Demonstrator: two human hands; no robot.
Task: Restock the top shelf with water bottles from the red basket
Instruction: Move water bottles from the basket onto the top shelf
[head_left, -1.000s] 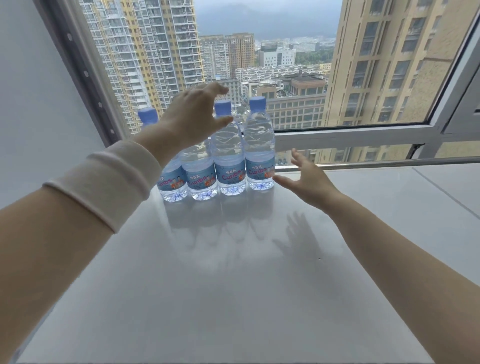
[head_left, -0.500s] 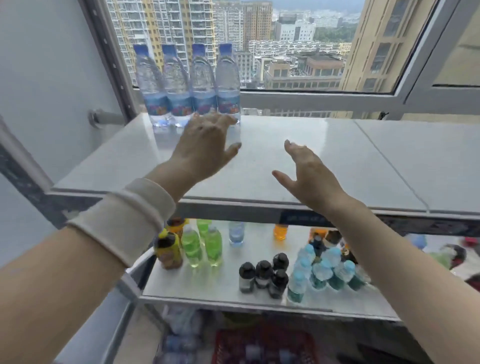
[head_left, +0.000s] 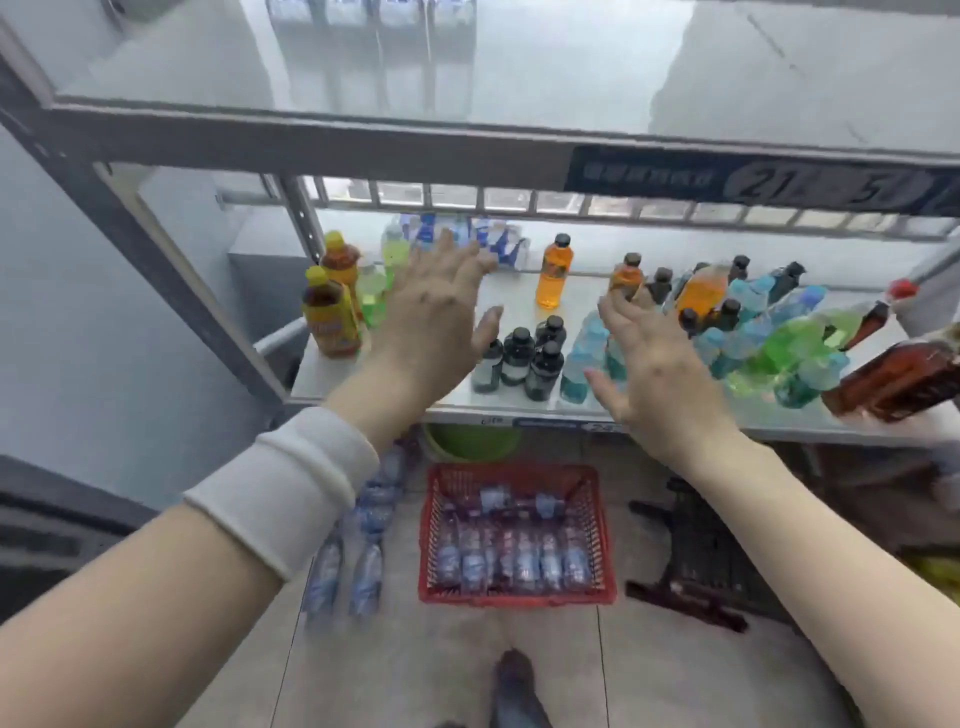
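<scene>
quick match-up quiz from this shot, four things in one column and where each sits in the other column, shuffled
Things
1. red basket
2. green tub
3. row of water bottles
4. lone orange bottle

Places
a. back left of the top shelf
b. upright on the drinks shelf
c. on the open floor
d. under the drinks shelf, behind the basket

Pairs: 1-c, 2-d, 3-a, 4-b

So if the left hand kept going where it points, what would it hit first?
The left hand would likely meet the blue-and-white bottles at the back of the middle shelf; depth is unclear.
</scene>
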